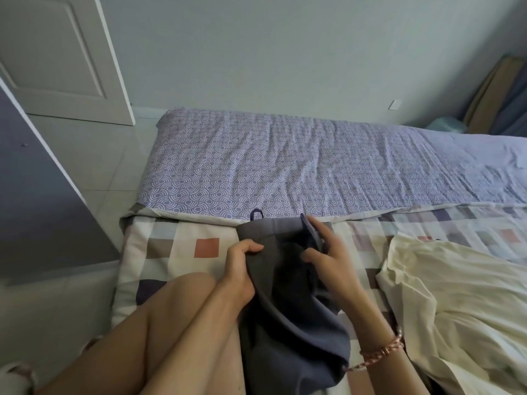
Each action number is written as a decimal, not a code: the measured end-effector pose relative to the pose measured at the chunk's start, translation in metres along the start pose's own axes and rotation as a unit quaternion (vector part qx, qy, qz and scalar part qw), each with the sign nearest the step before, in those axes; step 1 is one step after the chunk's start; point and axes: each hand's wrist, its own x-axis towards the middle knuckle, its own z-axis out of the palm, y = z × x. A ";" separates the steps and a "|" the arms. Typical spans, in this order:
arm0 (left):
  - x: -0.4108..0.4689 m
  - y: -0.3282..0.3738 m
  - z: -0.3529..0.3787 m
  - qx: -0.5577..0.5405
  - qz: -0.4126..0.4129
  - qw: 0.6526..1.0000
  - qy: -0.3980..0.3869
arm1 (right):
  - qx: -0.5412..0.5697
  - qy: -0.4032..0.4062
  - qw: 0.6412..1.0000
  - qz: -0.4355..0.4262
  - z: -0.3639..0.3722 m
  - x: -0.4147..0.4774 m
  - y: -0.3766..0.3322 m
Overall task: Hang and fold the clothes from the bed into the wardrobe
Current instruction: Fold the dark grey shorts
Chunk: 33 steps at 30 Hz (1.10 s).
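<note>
Presently catalogued, item one: a dark slate-grey cloth garment [285, 295], lying crumpled at the near edge of the bed [125, 280], towards its left corner. Its top band reaches the line where the pastel checked quilt [176, 243] meets the purple arc-patterned sheet [285, 161]. A small dark hanging loop [256, 213] stands up from that band.

Hands: we hold them apart, both on the garment. The left hand [242, 258] grips the left side with curled fingers. The right hand [330, 258], wearing a pink braided bracelet [382, 352] at the wrist, pinches a raised flap of the band between thumb and fingers.

Handling, as we judge it: light, limp and unbreakable, likely to sag and bunch wherever unsupported, and not slippery. We would take hold along the top band, one hand near each end, since it looks the firmest part. The loop would serve for hanging.

Item two: a cream crumpled thin-fabric garment [456, 303], heaped towards the near right edge and untouched.
</note>
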 end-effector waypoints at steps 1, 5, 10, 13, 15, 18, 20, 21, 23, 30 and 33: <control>-0.002 -0.001 0.001 0.014 -0.005 1.000 -0.013 | 0.013 -0.005 1.000 0.004 0.006 -0.002 0.001; -0.004 -0.003 -0.005 0.148 0.143 0.977 0.051 | 0.024 0.006 0.999 0.021 0.022 -0.014 -0.001; -0.025 0.045 -0.038 0.446 0.349 0.824 0.030 | -0.036 0.150 0.988 0.027 -0.015 0.000 0.006; -0.038 0.065 -0.052 0.630 0.431 0.646 -0.003 | -0.103 0.151 0.983 0.000 -0.025 0.005 0.001; -0.047 0.064 -0.046 0.683 0.419 0.595 -0.063 | -0.128 0.156 0.979 -0.024 -0.020 0.005 -0.004; -0.070 0.057 -0.029 0.669 0.361 0.640 -0.111 | -0.156 0.172 0.971 -0.053 -0.010 -0.003 -0.013; -0.083 0.051 -0.020 0.658 0.348 0.654 -0.138 | -0.185 0.153 0.965 -0.102 -0.012 -0.008 -0.018; -0.090 0.047 -0.016 0.651 0.341 0.658 -0.165 | -0.199 0.129 0.963 -0.126 -0.014 -0.011 -0.020; -0.103 0.041 -0.005 0.656 0.324 0.647 -0.213 | -0.247 0.064 0.957 -0.138 -0.022 -0.013 -0.020; -0.114 0.020 0.015 0.798 0.344 0.426 -0.253 | -0.040 -0.081 0.989 0.114 -0.043 -0.029 -0.053; -0.111 0.018 0.024 0.826 0.342 0.371 -0.251 | -0.087 -0.166 0.973 0.133 -0.050 -0.038 -0.058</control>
